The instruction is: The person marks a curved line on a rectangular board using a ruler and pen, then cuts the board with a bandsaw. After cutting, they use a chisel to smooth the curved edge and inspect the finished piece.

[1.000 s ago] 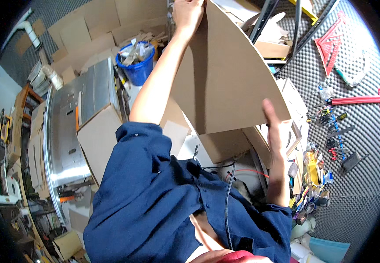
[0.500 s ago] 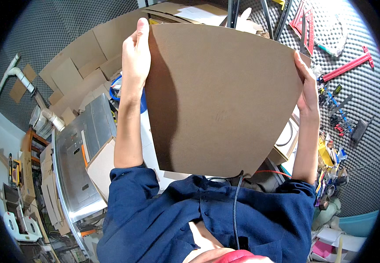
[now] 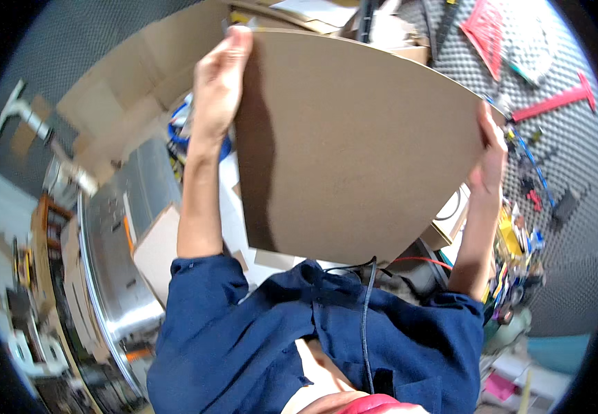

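A large, flat sheet of brown cardboard [image 3: 354, 145] is held up in front of my chest, its broad face toward me. My left hand [image 3: 221, 83] grips its left edge near the top corner, the thumb along the edge and the fingers mostly hidden behind. On the opposite edge my right hand [image 3: 490, 155] holds the sheet near its far right corner, thumb on the near side. A shadow falls along the sheet's left side. Most of what lies behind the cardboard is hidden.
To the left stands a grey metal panel or machine top [image 3: 116, 234], with cardboard pieces [image 3: 157, 252] beside it. A blue round container [image 3: 179, 127] sits behind my left forearm. On the right, tools including a red T-shaped one [image 3: 554, 103] hang on grey foam. A dark cable [image 3: 368, 310] hangs before my shirt.
The cardboard has tilted, its right corner shifting lower and to the right, its lower edge moving up slightly. Both hands have moved a little to the right with it, still holding on.
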The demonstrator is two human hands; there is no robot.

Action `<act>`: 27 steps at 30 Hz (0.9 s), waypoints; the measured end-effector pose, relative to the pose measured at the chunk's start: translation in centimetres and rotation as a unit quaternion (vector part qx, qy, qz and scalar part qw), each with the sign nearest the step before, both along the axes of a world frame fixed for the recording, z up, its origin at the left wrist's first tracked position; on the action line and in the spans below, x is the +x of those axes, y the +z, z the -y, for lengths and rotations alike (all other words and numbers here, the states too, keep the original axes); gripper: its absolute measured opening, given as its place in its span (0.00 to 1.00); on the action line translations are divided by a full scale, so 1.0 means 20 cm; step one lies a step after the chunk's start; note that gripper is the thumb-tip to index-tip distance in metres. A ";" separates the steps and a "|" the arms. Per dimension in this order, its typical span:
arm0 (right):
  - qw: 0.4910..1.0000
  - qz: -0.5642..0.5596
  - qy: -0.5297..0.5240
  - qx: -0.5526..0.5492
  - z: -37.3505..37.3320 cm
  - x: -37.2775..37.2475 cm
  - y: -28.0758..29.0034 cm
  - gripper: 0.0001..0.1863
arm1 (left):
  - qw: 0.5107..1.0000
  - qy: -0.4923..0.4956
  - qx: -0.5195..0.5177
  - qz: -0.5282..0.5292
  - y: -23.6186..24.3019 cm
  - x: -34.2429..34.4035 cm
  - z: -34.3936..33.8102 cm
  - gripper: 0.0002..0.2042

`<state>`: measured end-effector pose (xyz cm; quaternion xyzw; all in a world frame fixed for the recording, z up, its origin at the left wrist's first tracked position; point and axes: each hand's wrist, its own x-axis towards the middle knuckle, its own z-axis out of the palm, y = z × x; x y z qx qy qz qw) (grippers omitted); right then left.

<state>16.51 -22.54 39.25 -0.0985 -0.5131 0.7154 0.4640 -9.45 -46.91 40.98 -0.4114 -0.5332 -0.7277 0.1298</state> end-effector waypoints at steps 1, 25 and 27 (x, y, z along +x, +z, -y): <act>0.999 -0.013 0.037 -0.007 -0.12 0.07 -0.05 0.16 | 0.995 -0.088 0.026 -0.045 -0.10 -0.04 0.01 0.19; 0.936 0.309 0.167 -0.033 0.07 -0.60 -1.11 0.18 | 0.752 0.384 -0.190 0.501 -1.89 0.34 2.11 0.30; 0.927 0.339 0.149 -0.056 0.06 -0.52 -1.22 0.18 | 0.733 0.344 -0.186 0.556 -1.91 0.37 2.27 0.32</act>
